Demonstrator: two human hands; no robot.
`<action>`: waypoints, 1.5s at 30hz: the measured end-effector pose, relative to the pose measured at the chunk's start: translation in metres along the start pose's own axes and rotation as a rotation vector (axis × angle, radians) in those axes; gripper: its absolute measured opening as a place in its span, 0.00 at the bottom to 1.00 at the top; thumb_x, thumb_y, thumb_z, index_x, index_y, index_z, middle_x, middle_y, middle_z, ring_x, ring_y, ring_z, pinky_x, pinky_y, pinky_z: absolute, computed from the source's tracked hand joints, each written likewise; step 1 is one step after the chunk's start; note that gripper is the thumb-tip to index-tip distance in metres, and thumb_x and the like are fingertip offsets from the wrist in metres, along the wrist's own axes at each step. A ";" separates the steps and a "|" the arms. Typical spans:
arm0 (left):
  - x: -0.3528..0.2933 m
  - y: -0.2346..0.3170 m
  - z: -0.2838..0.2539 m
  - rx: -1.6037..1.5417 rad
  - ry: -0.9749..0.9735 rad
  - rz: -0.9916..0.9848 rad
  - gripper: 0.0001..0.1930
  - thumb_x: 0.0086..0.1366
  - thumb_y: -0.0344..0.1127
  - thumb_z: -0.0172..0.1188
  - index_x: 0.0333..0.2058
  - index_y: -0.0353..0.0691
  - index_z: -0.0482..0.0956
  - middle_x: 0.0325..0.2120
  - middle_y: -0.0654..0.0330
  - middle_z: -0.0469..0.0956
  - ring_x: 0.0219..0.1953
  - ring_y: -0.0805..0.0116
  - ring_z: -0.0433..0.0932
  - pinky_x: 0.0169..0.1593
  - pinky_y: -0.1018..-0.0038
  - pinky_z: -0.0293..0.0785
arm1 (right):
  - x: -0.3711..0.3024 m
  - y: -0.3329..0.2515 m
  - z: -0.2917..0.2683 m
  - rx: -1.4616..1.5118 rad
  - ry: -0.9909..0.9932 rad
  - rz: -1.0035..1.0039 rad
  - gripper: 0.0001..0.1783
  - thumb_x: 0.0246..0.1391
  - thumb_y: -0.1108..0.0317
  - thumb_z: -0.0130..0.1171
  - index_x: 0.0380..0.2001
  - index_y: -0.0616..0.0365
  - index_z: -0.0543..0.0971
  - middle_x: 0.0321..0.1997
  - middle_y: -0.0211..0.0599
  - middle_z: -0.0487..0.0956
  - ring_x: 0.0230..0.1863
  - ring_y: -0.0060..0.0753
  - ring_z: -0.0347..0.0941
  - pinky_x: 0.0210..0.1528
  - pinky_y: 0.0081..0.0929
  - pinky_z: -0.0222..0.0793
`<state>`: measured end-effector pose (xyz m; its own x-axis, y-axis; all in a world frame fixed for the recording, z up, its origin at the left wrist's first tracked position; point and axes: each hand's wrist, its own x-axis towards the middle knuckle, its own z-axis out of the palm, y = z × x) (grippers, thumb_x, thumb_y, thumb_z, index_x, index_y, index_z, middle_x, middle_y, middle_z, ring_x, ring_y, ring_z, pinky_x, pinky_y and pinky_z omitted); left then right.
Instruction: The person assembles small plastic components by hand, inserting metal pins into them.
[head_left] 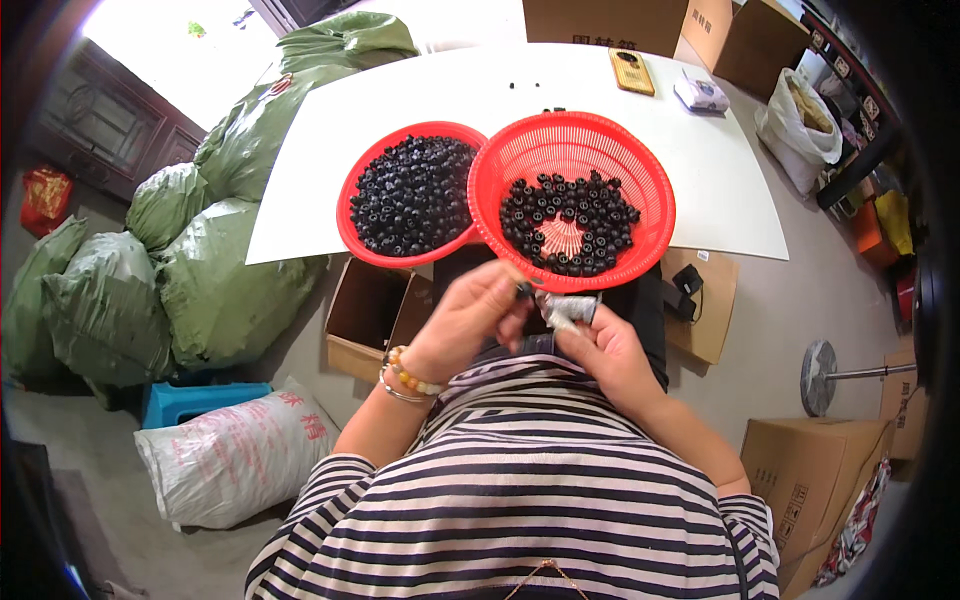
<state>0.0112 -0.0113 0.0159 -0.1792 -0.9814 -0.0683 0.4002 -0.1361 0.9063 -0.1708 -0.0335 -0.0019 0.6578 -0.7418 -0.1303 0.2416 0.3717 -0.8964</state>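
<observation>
Just in front of my body, my left hand (472,318) is closed in a pinch on a small black round part (524,289). Close beside it, my right hand (608,352) grips a short silver-grey tube-like piece (570,308), its end near the black part; whether they touch I cannot tell. Beyond my hands, a red mesh basket (655,215) holds black parts scattered around its bare middle. To its left, a shallower red basket (350,236) is filled with many similar black parts. The right basket's rim overlaps the left one's edge.
Both baskets sit at the near edge of a white table (310,150). A yellow phone (632,72) and a tissue pack (702,92) lie at the back right. Green sacks (235,285) crowd the left; an open cardboard box (375,310) stands below the table.
</observation>
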 end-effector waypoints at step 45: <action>0.083 0.003 0.016 1.600 -0.403 0.059 0.22 0.45 0.50 0.59 0.26 0.33 0.73 0.29 0.47 0.73 0.34 0.51 0.72 0.39 0.64 0.67 | 0.002 0.011 -0.010 -0.303 -0.164 0.131 0.18 0.52 0.67 0.52 0.45 0.63 0.66 0.40 0.27 0.70 0.41 0.16 0.64 0.46 0.18 0.60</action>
<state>-0.0173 -0.0908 0.0193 -0.5081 -0.8488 -0.1459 -0.8137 0.4176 0.4043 -0.1741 -0.0368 -0.0163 0.7808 -0.5902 -0.2051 -0.0589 0.2573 -0.9645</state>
